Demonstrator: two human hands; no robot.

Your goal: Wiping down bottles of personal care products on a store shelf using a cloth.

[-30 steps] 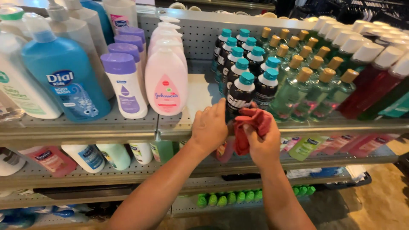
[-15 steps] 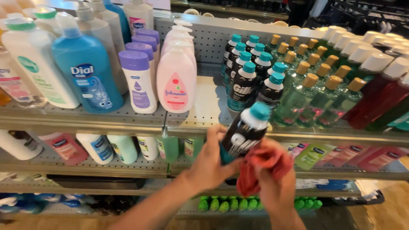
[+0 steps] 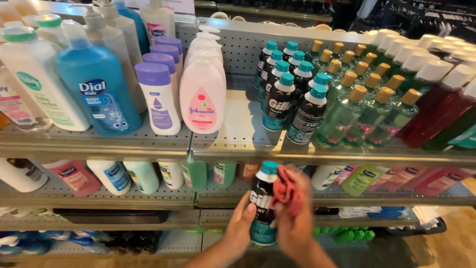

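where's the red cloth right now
In the head view, the crumpled red cloth sits low and centre-right, in the right hand, pressed against the black teal-capped can held by the left hand.

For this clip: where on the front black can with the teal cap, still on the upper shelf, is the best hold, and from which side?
Probably the black can is best gripped around its upper body just below the teal cap, coming from the open shelf front. It stands upright at the shelf edge; a like can and green bottles crowd its sides.

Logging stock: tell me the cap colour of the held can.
Teal, on the black can; head view shows it.
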